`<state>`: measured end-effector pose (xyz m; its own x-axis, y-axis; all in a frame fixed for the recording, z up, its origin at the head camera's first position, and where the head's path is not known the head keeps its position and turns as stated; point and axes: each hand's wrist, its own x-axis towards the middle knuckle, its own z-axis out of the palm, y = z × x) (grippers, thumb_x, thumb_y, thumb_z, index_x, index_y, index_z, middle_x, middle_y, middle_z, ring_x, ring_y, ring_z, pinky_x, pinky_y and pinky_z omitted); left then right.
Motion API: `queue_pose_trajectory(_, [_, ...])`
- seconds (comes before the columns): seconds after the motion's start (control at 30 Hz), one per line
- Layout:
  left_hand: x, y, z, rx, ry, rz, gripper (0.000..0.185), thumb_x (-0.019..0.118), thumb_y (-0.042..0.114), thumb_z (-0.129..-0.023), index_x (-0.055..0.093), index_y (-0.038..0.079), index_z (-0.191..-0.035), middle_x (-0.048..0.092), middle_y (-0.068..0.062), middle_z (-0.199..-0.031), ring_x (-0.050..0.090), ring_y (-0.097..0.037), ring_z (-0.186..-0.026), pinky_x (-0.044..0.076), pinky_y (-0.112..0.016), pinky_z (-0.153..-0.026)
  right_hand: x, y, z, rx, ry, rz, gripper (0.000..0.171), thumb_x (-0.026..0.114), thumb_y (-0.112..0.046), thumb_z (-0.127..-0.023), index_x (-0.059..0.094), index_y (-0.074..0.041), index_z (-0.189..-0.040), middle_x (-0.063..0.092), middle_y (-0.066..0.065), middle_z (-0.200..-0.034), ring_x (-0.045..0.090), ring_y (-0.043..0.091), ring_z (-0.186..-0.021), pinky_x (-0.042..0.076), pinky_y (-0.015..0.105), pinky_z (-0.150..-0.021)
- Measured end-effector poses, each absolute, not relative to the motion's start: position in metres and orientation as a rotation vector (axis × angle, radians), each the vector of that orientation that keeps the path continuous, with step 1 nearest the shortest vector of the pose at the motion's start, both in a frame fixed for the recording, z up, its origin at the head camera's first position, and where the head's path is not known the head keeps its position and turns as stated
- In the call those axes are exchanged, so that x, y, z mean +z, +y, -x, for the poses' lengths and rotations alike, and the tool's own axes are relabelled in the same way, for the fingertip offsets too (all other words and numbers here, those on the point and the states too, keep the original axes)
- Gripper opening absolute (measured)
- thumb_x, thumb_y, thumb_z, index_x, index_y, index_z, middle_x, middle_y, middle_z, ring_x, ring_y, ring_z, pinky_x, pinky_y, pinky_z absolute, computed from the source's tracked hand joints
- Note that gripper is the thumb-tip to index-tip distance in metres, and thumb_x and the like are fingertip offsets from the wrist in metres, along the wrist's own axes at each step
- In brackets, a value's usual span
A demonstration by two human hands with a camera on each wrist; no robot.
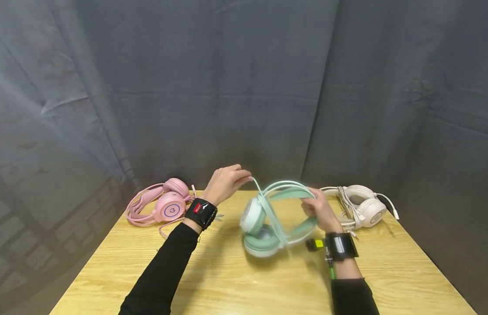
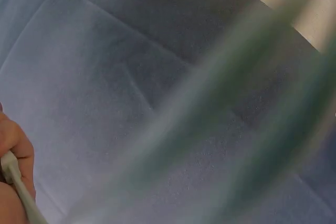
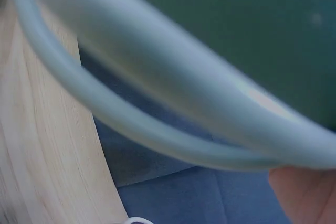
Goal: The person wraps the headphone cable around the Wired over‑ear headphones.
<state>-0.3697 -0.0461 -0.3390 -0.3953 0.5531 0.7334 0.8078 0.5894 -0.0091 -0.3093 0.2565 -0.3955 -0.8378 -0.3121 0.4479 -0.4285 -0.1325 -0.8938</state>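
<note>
On the left, pink headphones [image 1: 172,206] lie on the wooden table [image 1: 236,288]. Next comes the left hand [image 1: 224,181], which pinches a thin, pale green cord [image 1: 257,185] between thumb and fingers. To handle this cord well, I think the left hand should pull it softly, just enough so it does not sag, and lay each loop neatly beside the last one. The green and white headphones [image 1: 252,216] are between the two hands, ear cups toward the left hand and lower than it, and they seem to be up off the table. The right hand [image 1: 320,208] grips their headband; a firm but gentle hold should stop them from twisting. Farther right lie cream headphones [image 1: 371,213], near that hand.
</note>
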Motion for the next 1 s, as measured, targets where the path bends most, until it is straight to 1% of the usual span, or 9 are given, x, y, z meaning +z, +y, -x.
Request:
queue_pose_trajectory(0.13, [-0.339,-0.042,0.373,-0.496,-2.132,1.064,0.014,0.067,0.028,-0.092,0.076,0.018,-0.097,0.057,0.007,-0.072,0.046,-0.006,-0.057,0.040,-0.025,-0.051,-0.396,0.258,0.310,2.221,-1.930,-0.965,0.023,0.038,0.004,-0.095,0.045,-0.006,-0.076,0.021,-0.001,-0.051,0.009,0.023,-0.044,0.005,0.036,-0.039])
queue_pose_trajectory(0.27, [-0.343,-0.037,0.372,-0.542,-2.195,1.066,0.014,0.067,0.025,-0.092,0.076,0.018,-0.100,0.060,0.007,-0.073,0.046,-0.006,-0.059,0.040,-0.024,-0.053,-0.397,0.261,0.311,2.305,-1.859,-1.091,0.028,0.033,0.009,-0.092,0.051,-0.007,-0.079,0.020,0.002,-0.052,0.009,0.021,-0.043,0.004,0.035,-0.039])
queue_pose_trajectory(0.37, [-0.349,-0.033,0.371,-0.606,-2.265,1.085,0.016,0.067,0.025,-0.092,0.077,0.017,-0.102,0.061,0.006,-0.074,0.047,-0.007,-0.060,0.040,-0.023,-0.054,-0.399,0.262,0.313,2.381,-1.780,-1.199,0.033,0.027,0.012,-0.090,0.052,-0.007,-0.082,0.017,0.004,-0.053,0.009,0.019,-0.043,0.004,0.033,-0.038])
queue_pose_trajectory(0.47, [-0.357,-0.028,0.370,-0.694,-2.375,1.128,0.018,0.065,0.026,-0.094,0.076,0.017,-0.106,0.068,0.005,-0.083,0.053,-0.006,-0.067,0.044,-0.021,-0.058,-0.401,0.262,0.315,2.468,-1.655,-1.332,0.037,0.019,0.013,-0.089,0.050,-0.008,-0.082,0.015,0.004,-0.055,0.009,0.016,-0.043,0.004,0.029,-0.038])
queue_pose_trajectory(0.57, [-0.367,-0.025,0.369,-0.841,-2.510,1.144,0.020,0.064,0.026,-0.095,0.076,0.018,-0.109,0.074,0.004,-0.096,0.062,-0.006,-0.079,0.050,-0.020,-0.069,-0.402,0.263,0.317,2.590,-1.466,-1.484,0.040,0.016,0.011,-0.090,0.051,-0.007,-0.086,0.015,0.002,-0.059,0.010,0.012,-0.045,0.005,0.025,-0.039])
queue_pose_trajectory(0.7, [-0.376,-0.026,0.367,-1.064,-2.624,1.094,0.022,0.063,0.026,-0.095,0.075,0.018,-0.112,0.074,0.001,-0.108,0.068,-0.011,-0.097,0.055,-0.025,-0.084,-0.404,0.265,0.320,2.718,-1.279,-1.601,0.040,0.018,0.006,-0.095,0.057,-0.004,-0.094,0.015,0.001,-0.062,0.011,0.010,-0.047,0.006,0.022,-0.041])
queue_pose_trajectory(0.8, [-0.382,-0.028,0.369,-1.148,-2.661,1.054,0.024,0.062,0.030,-0.096,0.074,0.019,-0.114,0.073,-0.001,-0.114,0.068,-0.013,-0.103,0.055,-0.028,-0.087,-0.406,0.268,0.321,2.755,-1.235,-1.615,0.039,0.021,0.004,-0.098,0.059,-0.004,-0.096,0.016,0.001,-0.063,0.012,0.010,-0.048,0.006,0.022,-0.042])
queue_pose_trajectory(0.9, [-0.388,-0.032,0.373,-1.151,-2.694,1.007,0.027,0.060,0.032,-0.097,0.072,0.019,-0.117,0.071,-0.002,-0.118,0.069,-0.013,-0.101,0.056,-0.028,-0.086,-0.408,0.271,0.321,2.762,-1.203,-1.613,0.038,0.022,0.001,-0.099,0.059,-0.003,-0.097,0.016,0.002,-0.063,0.012,0.010,-0.048,0.006,0.022,-0.042])
queue_pose_trajectory(1.0, [-0.393,-0.036,0.377,-1.094,-2.713,0.994,0.031,0.056,0.035,-0.099,0.070,0.018,-0.121,0.070,-0.003,-0.120,0.070,-0.015,-0.095,0.057,-0.029,-0.082,-0.410,0.274,0.322,2.781,-1.159,-1.606,0.037,0.022,0.000,-0.099,0.059,-0.002,-0.096,0.016,0.002,-0.064,0.012,0.010,-0.048,0.006,0.022,-0.042])
